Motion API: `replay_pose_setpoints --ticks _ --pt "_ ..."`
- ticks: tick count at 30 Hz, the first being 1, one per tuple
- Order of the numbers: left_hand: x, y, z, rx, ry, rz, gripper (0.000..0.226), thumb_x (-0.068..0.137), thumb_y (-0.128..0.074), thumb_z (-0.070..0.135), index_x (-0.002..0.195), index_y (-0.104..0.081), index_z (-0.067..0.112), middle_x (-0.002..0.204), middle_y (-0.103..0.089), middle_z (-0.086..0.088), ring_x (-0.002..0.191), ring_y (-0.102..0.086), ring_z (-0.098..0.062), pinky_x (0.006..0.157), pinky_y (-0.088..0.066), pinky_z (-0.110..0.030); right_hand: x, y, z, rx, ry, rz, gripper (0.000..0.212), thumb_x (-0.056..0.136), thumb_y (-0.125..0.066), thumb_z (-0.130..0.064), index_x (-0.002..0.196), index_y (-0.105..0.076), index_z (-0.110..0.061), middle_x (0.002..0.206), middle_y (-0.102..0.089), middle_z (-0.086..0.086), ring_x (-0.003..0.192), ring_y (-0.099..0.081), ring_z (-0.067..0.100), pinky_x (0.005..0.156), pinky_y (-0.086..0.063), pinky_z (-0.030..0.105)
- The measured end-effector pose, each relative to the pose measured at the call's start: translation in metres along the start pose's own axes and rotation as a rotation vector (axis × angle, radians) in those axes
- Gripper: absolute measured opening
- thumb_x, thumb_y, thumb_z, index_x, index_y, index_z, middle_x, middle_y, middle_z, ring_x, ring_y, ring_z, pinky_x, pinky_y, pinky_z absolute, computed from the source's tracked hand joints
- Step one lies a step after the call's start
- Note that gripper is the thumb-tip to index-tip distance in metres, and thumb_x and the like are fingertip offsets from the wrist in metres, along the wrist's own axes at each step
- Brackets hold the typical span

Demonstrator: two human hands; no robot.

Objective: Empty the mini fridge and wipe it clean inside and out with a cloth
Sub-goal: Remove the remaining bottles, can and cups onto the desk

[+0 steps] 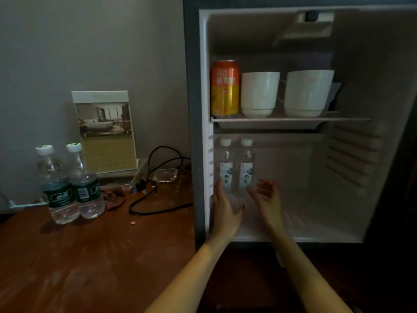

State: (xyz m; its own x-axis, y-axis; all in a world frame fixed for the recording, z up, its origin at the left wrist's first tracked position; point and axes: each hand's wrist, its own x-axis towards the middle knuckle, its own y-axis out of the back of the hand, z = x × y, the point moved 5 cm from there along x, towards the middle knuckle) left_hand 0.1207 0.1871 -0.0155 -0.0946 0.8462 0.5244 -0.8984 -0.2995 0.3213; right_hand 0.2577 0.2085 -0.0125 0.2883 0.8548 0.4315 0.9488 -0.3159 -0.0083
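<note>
The mini fridge (203, 86) stands open on the right. Its upper shelf (293, 120) carries an orange drink can (224, 88) and two white cups (259, 93) (308, 92). On the fridge floor at the left stand two small clear bottles (225, 163) (246, 163) with white caps. Both my arms reach into the lower compartment. My left hand (225, 208) is open just left of and in front of the bottles. My right hand (266, 197) is open just to their right, fingers spread. Neither hand holds a bottle. A brownish cloth (115, 196) lies crumpled on the table.
On the wooden table (90, 256) left of the fridge stand two water bottles (57, 188) (86, 184), a framed picture card (106, 132), a glass ashtray (163, 175) and a looping black cable (158, 199). A small red object (133, 222) lies on the wood.
</note>
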Motion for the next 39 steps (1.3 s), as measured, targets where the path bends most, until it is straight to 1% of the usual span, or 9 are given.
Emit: replay_pose_setpoints --ticks 3,7,10,14,18,26,32,37,39 --pt "0.004 -0.002 -0.003 -0.002 -0.013 0.001 0.101 0.082 -0.072 0.007 0.154 -0.001 0.017 0.161 -0.006 -0.002 0.143 -0.005 -0.004 0.110 -0.006 -0.008 0.029 -0.015 0.002 0.008 -0.005 -0.065 0.055 0.081 -0.075 -0.019 0.126 -0.043 -0.019 0.121 -0.054 -0.001 0.109 -0.056 0.014 0.089 -0.050 0.031" --pt "0.004 -0.004 -0.007 0.025 -0.031 0.009 0.102 0.081 -0.071 0.005 0.154 0.000 0.021 0.161 -0.004 0.003 0.141 -0.002 0.001 0.104 -0.001 0.003 0.060 -0.037 0.003 -0.003 0.019 -0.132 0.059 0.070 -0.077 0.002 0.120 -0.047 -0.010 0.110 -0.061 0.000 0.093 -0.064 0.010 0.080 -0.057 0.033" --pt "0.006 -0.005 -0.008 0.003 -0.030 0.009 0.103 0.081 -0.071 0.003 0.154 -0.001 0.023 0.161 -0.003 0.004 0.141 -0.003 0.002 0.112 -0.009 -0.008 0.078 -0.048 0.027 0.001 0.026 -0.142 0.055 0.057 -0.077 -0.009 0.108 -0.059 -0.011 0.100 -0.071 0.011 0.089 -0.071 0.025 0.072 -0.060 0.048" --pt "0.005 -0.008 -0.008 0.026 -0.035 0.011 0.106 0.082 -0.072 0.008 0.153 0.004 0.027 0.159 0.002 0.008 0.134 -0.005 0.005 0.098 -0.011 0.005 0.088 -0.050 0.050 -0.045 -0.061 -0.162 0.071 0.048 -0.077 -0.022 0.112 -0.057 0.000 0.101 -0.071 0.015 0.089 -0.071 0.025 0.074 -0.059 0.049" --pt "0.009 -0.008 -0.011 0.021 -0.018 0.020 0.108 0.081 -0.074 0.013 0.152 0.006 0.034 0.161 0.003 0.004 0.145 -0.006 -0.006 0.114 -0.019 -0.022 0.087 -0.047 0.049 -0.080 -0.068 -0.153 0.073 0.046 -0.076 -0.037 0.109 -0.060 -0.005 0.096 -0.072 0.008 0.086 -0.072 0.019 0.073 -0.060 0.044" --pt "0.013 -0.012 -0.018 -0.056 0.080 0.008 0.105 0.080 -0.072 0.011 0.154 0.000 0.028 0.161 -0.008 0.002 0.146 -0.015 -0.014 0.117 -0.021 -0.030 0.076 -0.033 0.054 0.002 -0.057 -0.093 0.076 0.055 -0.085 -0.045 0.117 -0.057 -0.011 0.104 -0.071 0.005 0.093 -0.070 0.019 0.078 -0.059 0.045" --pt "0.027 -0.017 -0.028 -0.231 0.189 0.105 0.100 0.075 -0.068 0.018 0.146 -0.006 0.051 0.156 -0.027 0.003 0.141 -0.031 -0.016 0.113 -0.035 -0.046 0.076 -0.035 0.054 -0.019 -0.029 -0.114 0.076 0.057 -0.081 -0.047 0.119 -0.057 -0.011 0.106 -0.070 0.003 0.093 -0.070 0.015 0.078 -0.060 0.043" --pt "0.041 -0.021 -0.029 -0.253 0.186 0.177 0.094 0.082 -0.070 0.009 0.153 -0.014 0.032 0.154 -0.032 0.000 0.139 -0.035 -0.016 0.111 -0.038 -0.040 0.084 -0.036 0.065 -0.035 -0.009 -0.122 0.071 0.059 -0.083 -0.043 0.116 -0.059 -0.008 0.103 -0.071 0.005 0.091 -0.071 0.017 0.076 -0.059 0.046" --pt "0.046 -0.023 -0.030 -0.251 0.171 0.189 0.089 0.083 -0.070 0.010 0.152 -0.018 0.030 0.152 -0.035 0.000 0.138 -0.036 -0.014 0.106 -0.040 -0.022 0.085 -0.037 0.065 -0.032 -0.003 -0.125 0.074 0.058 -0.083 -0.047 0.117 -0.059 -0.010 0.104 -0.071 0.004 0.091 -0.071 0.016 0.076 -0.059 0.046"
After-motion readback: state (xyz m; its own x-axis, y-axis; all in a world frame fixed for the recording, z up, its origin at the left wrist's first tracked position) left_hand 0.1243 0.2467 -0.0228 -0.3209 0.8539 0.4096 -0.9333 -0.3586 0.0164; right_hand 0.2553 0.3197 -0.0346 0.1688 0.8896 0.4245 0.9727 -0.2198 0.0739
